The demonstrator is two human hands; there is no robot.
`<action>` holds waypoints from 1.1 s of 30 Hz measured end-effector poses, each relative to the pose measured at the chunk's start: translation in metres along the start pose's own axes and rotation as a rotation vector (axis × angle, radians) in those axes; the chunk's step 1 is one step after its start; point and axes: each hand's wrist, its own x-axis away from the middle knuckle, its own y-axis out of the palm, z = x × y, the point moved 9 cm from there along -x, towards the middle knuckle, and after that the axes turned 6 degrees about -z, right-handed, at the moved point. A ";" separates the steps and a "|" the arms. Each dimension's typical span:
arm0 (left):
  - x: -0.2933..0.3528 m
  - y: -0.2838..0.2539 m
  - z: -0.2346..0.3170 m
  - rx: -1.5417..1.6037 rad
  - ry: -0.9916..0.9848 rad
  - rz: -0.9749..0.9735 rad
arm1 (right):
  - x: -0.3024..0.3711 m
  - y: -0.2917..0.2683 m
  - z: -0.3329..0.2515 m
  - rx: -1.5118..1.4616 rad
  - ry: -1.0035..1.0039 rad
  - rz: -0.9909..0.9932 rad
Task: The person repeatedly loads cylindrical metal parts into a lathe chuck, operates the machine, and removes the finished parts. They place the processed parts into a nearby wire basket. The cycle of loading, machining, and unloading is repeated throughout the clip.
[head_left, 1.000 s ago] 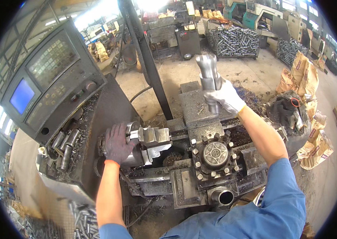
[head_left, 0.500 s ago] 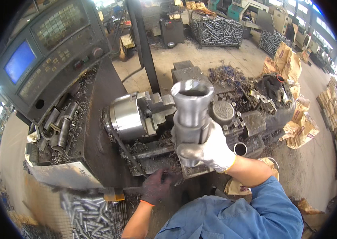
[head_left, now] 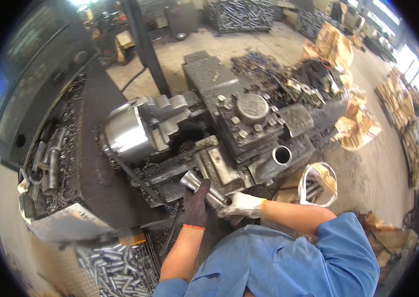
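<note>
A short metal tube [head_left: 213, 196] with a bright flared end is held at a slant low in front of my body. My left hand [head_left: 195, 207], in a dark glove, is wrapped round its middle just behind the flare. At the tube's other end, my right hand [head_left: 244, 205] in a white glove is closed on it, its fingertips partly hidden underneath. Just beyond the tube lies the lathe's carriage, and a shiny three-stepped-jaw chuck [head_left: 129, 136] sits farther to the left. The bolted tool post [head_left: 252, 109] with its round cap stands beyond my right hand.
A hollow cylindrical holder [head_left: 282, 156] faces me on the lathe's right. Tubes and metal chips fill the tray [head_left: 73, 208] at left. A mesh basket of tubes [head_left: 115, 267] is below. A white-rimmed bucket [head_left: 336, 183] and brown paper sacks [head_left: 331, 49] stand right.
The tube has come down from the raised right hand toward my body and tilted over. My left hand has moved up to the right and closed round it. The view has shifted.
</note>
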 end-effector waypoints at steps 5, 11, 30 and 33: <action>-0.012 0.004 -0.026 0.140 -0.008 -0.041 | 0.003 -0.040 0.016 0.451 -0.327 0.118; -0.004 0.005 -0.046 0.433 -0.216 -0.069 | 0.182 -0.185 0.200 0.251 0.079 0.174; 0.045 0.003 -0.007 0.067 -0.246 -0.145 | 0.020 -0.044 -0.066 0.879 -0.271 0.492; 0.025 -0.026 -0.006 0.191 -0.272 -0.173 | -0.003 -0.056 -0.067 0.933 -0.142 0.582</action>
